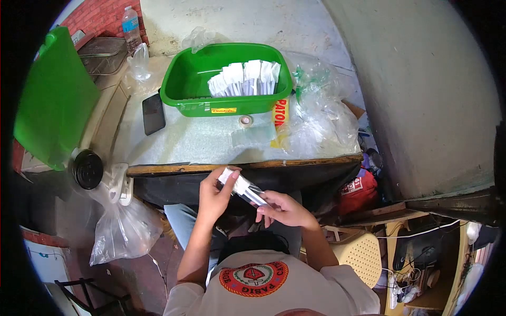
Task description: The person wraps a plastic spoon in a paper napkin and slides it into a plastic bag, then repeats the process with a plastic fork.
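Observation:
In front of my chest, my left hand [213,195] grips the white end of a small plastic-wrapped packet [243,187]. My right hand [287,209] closes its fingers on the packet's lower, clear and dark-striped end. The packet slants down from left to right between both hands, just off the table's front edge; what is inside cannot be made out. On the table stands a green plastic basin [226,108], holding a row of similar white-topped packets [250,78] that lean together. A roll of tape [245,121] lies before the basin, beside a flat clear plastic sheet [253,137].
A dark phone [153,114] lies left of the basin. Crumpled clear plastic bags [324,124] cover the table's right side. A plastic bottle [131,29] stands at the back left. A clear bag [126,229] hangs at the left; a yellow stool [361,258] is at the right.

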